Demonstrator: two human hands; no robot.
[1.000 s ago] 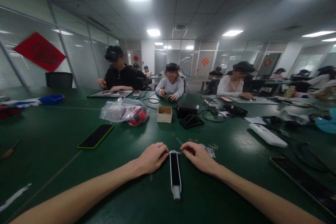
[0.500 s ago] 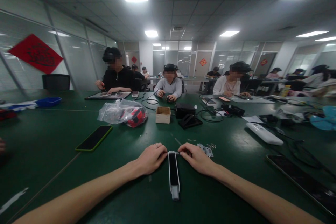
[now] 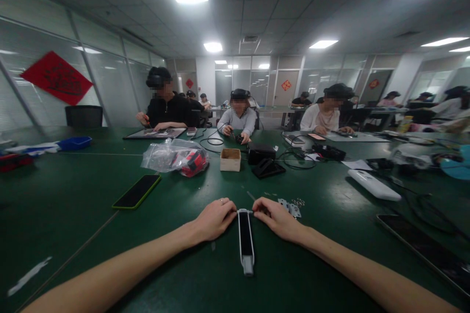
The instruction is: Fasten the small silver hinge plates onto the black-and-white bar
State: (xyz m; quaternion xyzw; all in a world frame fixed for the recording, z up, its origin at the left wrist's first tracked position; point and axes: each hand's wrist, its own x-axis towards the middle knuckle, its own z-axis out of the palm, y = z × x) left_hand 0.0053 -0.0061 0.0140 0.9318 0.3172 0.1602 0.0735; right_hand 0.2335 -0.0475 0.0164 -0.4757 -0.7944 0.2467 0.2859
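Observation:
A long, narrow white-framed piece point(image 3: 246, 237) with a black face and a grey near end lies on the green table, pointing away from me. A small pale crosswise pin point(image 3: 251, 212) shows at its far end. My left hand point(image 3: 217, 218) is closed at the left side of that end, fingertips pinched on the pin. From the right, my right hand point(image 3: 276, 217) pinches the pin's other end. The fingers hide most of the pin. Just beyond my right hand lie flat grey metal plates point(image 3: 293, 209) and several small rings point(image 3: 299, 202).
Ahead stand a small cardboard box point(image 3: 230, 161), a black stand point(image 3: 269, 168) and a bagged red-and-black item point(image 3: 193, 161). A green-edged phone point(image 3: 137, 191) lies left. To the right are a white device point(image 3: 373, 185), a dark phone point(image 3: 422, 247) and cables. Co-workers sit opposite.
The whole view has shifted slightly, with things appearing a little further right. Both hands keep their hold at the far end of the white-framed piece.

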